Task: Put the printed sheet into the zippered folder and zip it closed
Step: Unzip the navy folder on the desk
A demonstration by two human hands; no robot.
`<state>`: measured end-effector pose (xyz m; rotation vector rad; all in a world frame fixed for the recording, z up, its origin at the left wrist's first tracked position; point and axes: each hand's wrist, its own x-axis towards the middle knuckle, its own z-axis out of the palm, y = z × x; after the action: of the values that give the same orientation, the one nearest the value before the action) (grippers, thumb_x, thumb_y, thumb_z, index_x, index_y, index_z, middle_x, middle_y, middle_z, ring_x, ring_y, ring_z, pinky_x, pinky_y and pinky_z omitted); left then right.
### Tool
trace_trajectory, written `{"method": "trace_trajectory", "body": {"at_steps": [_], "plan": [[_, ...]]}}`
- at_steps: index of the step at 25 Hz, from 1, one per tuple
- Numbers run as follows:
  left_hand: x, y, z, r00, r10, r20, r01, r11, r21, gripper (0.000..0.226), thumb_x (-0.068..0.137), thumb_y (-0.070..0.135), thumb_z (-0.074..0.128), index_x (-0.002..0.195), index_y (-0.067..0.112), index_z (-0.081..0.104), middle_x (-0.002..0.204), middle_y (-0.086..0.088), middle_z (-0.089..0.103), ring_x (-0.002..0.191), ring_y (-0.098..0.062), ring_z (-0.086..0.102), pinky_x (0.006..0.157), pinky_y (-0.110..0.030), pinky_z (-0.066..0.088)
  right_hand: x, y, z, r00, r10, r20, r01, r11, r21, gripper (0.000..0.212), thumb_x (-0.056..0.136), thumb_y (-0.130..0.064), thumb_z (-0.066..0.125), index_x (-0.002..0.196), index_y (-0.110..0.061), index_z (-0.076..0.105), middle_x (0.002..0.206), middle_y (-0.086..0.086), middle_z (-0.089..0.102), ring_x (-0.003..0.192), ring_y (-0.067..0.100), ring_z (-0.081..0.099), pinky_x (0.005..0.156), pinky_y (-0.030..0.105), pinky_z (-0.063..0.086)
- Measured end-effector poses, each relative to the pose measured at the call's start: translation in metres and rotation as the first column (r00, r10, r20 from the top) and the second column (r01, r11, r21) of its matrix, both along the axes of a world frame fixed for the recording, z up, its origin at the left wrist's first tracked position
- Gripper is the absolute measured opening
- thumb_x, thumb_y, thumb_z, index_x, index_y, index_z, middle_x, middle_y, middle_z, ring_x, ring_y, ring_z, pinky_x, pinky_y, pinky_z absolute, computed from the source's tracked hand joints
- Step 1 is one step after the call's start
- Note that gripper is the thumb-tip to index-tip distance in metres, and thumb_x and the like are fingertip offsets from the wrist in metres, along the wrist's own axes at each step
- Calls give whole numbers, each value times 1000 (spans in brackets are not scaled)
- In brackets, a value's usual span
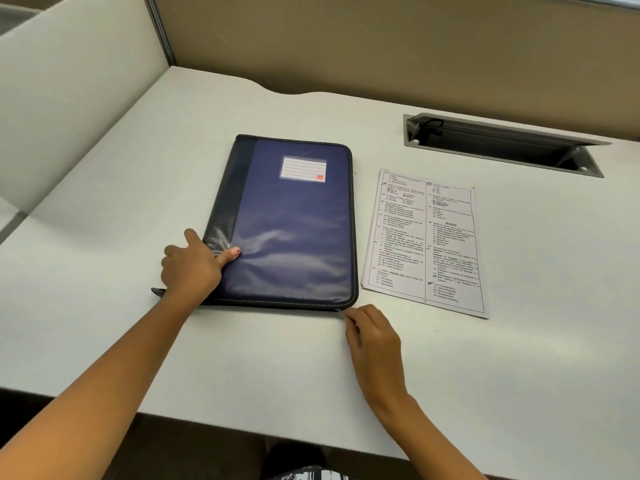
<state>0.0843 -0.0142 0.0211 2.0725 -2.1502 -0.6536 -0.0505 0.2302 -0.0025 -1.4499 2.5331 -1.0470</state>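
Note:
A dark blue zippered folder (294, 223) with a black spine and a white label lies flat in the middle of the white desk (138, 168). The printed sheet (426, 240) rests on the desk just right of the folder, apart from it. My left hand (194, 265) presses on the folder's near left corner, thumb on the cover. My right hand (372, 337) sits at the folder's near right corner, fingertips pinched on the small metal zipper pull (340, 311).
A grey cable tray with its lid tilted up (502, 143) is set into the desk at the back right. Partition walls close the left side (69, 98) and the back (381, 46). The desk's front edge runs close to my body.

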Motion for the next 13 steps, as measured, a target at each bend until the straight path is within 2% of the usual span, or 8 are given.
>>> {"method": "trace_trajectory", "body": {"at_steps": [4,7,13], "plan": [[5,1,-5,996,-81,22,83,993,-80,75,81,63,54,120,0,38,120,-31,48,108,-49,48,82,-49,42,18,-10,5,999,40,22,-40,999,-24,16,81,0,70,97,-2,71,89,10,71,77,20,68,74,24,56],[10,-7,-6,990,-140,15,141,987,-83,74,81,63,53,116,-1,40,117,-28,54,105,-48,52,77,-45,41,26,-21,8,996,88,35,-87,996,-33,13,83,-2,69,95,-3,71,86,9,70,73,19,67,71,21,54],[15,-15,-9,987,-159,-2,158,982,-99,75,75,68,57,103,0,42,105,-22,61,95,-42,58,65,-37,36,48,-51,10,982,188,26,-188,982,-7,11,84,-1,68,94,1,72,82,13,70,70,22,67,67,26,58]]}}
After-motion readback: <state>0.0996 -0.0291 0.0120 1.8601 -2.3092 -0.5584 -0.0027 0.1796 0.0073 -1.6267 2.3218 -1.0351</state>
